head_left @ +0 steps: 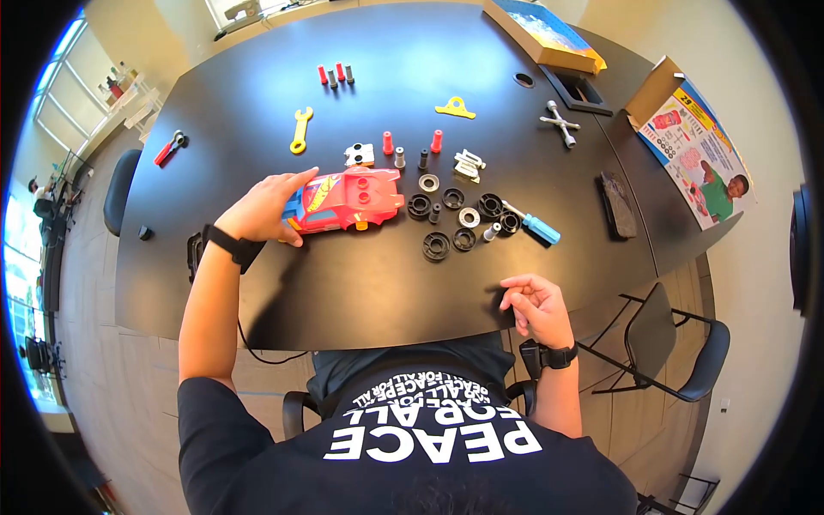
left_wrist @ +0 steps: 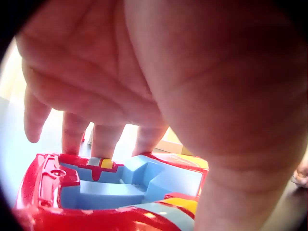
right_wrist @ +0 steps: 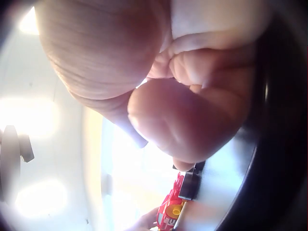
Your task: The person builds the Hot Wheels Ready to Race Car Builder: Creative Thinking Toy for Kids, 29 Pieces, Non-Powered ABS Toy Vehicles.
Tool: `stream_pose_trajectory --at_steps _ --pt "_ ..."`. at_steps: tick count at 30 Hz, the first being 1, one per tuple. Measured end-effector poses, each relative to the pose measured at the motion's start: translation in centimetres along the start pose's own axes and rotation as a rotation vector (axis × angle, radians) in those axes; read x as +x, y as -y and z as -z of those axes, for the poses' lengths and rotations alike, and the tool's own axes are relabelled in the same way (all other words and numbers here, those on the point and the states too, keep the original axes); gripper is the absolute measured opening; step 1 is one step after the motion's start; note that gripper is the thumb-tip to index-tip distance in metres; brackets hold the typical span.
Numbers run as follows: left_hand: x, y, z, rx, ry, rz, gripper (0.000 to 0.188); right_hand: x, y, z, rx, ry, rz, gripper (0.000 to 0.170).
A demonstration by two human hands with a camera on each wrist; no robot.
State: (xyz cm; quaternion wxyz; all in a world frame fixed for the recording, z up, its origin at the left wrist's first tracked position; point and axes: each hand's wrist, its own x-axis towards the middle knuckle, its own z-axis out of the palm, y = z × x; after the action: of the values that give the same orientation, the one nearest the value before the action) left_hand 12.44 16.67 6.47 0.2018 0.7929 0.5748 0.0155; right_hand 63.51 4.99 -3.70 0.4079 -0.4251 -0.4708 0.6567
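Note:
My left hand (head_left: 259, 209) grips the front end of a red and blue toy car body (head_left: 343, 199) on the black table. In the left wrist view, its thumb and fingers straddle the red shell (left_wrist: 41, 180) with a light blue interior. At the table's near edge my right hand (head_left: 542, 311) hangs with loosely curled fingers and no object showing in it. Right of the car are several black wheels (head_left: 436, 247), silver rings (head_left: 468, 217), and a blue-handled screwdriver (head_left: 541, 228). Red pegs (head_left: 437, 141) and grey pegs (head_left: 399, 158) stand behind them.
A yellow wrench (head_left: 300, 130), a yellow bracket (head_left: 455, 107) and a red-handled ratchet (head_left: 172, 148) lie farther back. On the right are a silver cross wrench (head_left: 560, 124), a black case (head_left: 616, 206) and an open toy box (head_left: 695, 154). A folding chair (head_left: 661, 335) stands beside the table.

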Motion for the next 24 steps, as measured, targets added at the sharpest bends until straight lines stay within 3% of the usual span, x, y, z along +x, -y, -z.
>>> stream_pose_trajectory --at_steps 5,8,10,11,13,14,18,20,21,24 --pt "-3.5 0.0 -1.8 -0.078 -0.079 -0.064 0.133 0.5 1.0 -0.7 -0.058 0.033 -0.041 0.026" --pt "-6.4 -0.6 -3.7 -0.094 -0.238 -0.104 0.125 1.1 1.3 -1.3 -0.094 0.043 -0.115 0.024" --pt "-8.5 -1.6 -5.1 -0.112 -0.275 -0.039 0.124 1.7 -0.2 -1.4 -0.41 0.034 0.046 0.024" --pt "-9.5 -1.9 -5.9 -0.115 -0.3 -0.023 0.124 2.0 0.1 -2.1 -0.411 0.034 0.044 0.024" --pt "-11.1 -3.0 -7.5 -0.155 -0.321 0.006 0.119 2.3 1.6 -4.8 -0.726 0.155 0.406 0.025" --pt "-11.7 -3.4 -8.5 -0.186 -0.37 0.035 0.117 2.2 2.4 -6.2 -0.711 0.186 0.312 0.035" --pt "-13.7 -5.1 -10.6 -0.245 -0.446 0.106 0.11 3.6 5.2 -11.5 -0.878 0.161 0.293 0.048" --pt "-14.4 -6.0 -10.8 -0.255 -0.471 0.151 0.104 5.6 4.3 -12.9 -1.105 0.145 0.53 0.067" --pt "-14.7 -6.1 -11.0 -0.253 -0.474 0.151 0.104 6.4 4.6 -13.7 -1.105 0.145 0.533 0.067" --pt "-15.7 -6.4 -11.6 -0.259 -0.501 0.151 0.089 9.2 5.8 -15.9 -1.214 0.18 0.216 0.083"
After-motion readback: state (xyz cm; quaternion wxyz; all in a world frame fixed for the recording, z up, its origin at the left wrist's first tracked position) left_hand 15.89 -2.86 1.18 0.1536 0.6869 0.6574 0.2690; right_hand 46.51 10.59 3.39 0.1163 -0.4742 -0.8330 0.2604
